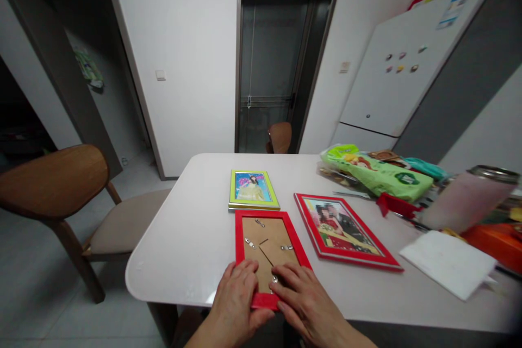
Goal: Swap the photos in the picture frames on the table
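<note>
A red picture frame (291,228) lies face down at the table's near edge, its brown backing board (261,266) and metal turn clips showing. My left hand (236,296) grips its lower left side, fingers over the edge and thumb along the bottom rail. Across the lower right corner my right hand (308,299) is closed on the same frame, fingertips by the bottom metal clip (274,280). Just beyond stands a stack topped by a yellow-green picture frame (231,190) with a picture of a figure in a yellow dress. Another red picture frame (326,250) lies face up to the right.
On the white table (183,239), a green packet (379,174), a pink tumbler (465,201), a red object (397,206) and a white folded cloth or tissue (448,263) crowd the right side. A wooden chair (61,185) stands left; another chair back (279,137) shows behind.
</note>
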The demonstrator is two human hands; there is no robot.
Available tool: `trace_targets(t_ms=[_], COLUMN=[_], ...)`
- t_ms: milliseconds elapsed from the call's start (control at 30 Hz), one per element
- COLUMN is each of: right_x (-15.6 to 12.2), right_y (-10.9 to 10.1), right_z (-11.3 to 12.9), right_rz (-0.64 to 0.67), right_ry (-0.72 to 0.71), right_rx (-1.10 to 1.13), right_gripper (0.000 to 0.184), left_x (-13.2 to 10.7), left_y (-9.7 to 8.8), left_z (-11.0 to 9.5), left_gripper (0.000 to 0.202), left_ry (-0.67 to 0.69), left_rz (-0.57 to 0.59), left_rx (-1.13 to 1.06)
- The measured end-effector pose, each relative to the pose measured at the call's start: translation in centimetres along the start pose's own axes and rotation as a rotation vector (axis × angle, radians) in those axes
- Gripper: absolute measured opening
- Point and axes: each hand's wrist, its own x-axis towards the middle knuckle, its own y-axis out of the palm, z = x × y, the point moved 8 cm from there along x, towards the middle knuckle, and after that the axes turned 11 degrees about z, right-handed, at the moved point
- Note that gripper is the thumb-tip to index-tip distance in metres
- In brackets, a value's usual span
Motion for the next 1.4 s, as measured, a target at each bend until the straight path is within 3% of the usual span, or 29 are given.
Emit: trace_targets(t_ms=[200,367,467,667,767,933,1100,1400], right_x=[0.7,5.8,8.3,8.4,8.7,10.4,11.5,11.7], right_y=[-0.4,-1.4,-0.9,-0.1,-0.3,-0.6,0.4,0.5], right_z=[-0.6,-2.1,-2.2,-2.0,-4.1,-9.8,-12.5,-12.9], right_rz=[0.012,-0.047,-0.012,0.034,0.014,-0.053,-0.006,0.024], right_ry=[0.005,0.168,0.173,0.127,0.202,0.482,0.666,0.765], right_rx=[0.093,0.137,0.119,0.113,0.119,0.11,0.095,0.086], right_gripper=[0.031,0.031,0.026,0.018,0.022,0.025,0.023,0.025], left_x=[0.1,0.2,0.3,0.7,0.9,2.0,3.1,2.8], left_y=[0.2,0.4,0.4,0.4,0.7,1.0,1.9,2.1], left_z=[0.1,0.3,0.3,0.5,0.4,-0.5,-1.3,-0.7], left_gripper=[0.05,0.054,0.06,0.055,0.056,0.056,0.053,0.043], left_ry=[-0.004,-0.012,-0.026,-0.02,-0.016,-0.018,-0.011,0.113], left_rz=[0.006,0.029,0.063,0.102,0.123,0.11,0.198,-0.018], left_rx=[-0.002,-0.005,-0.01,-0.014,-0.008,0.029,0.091,0.18])
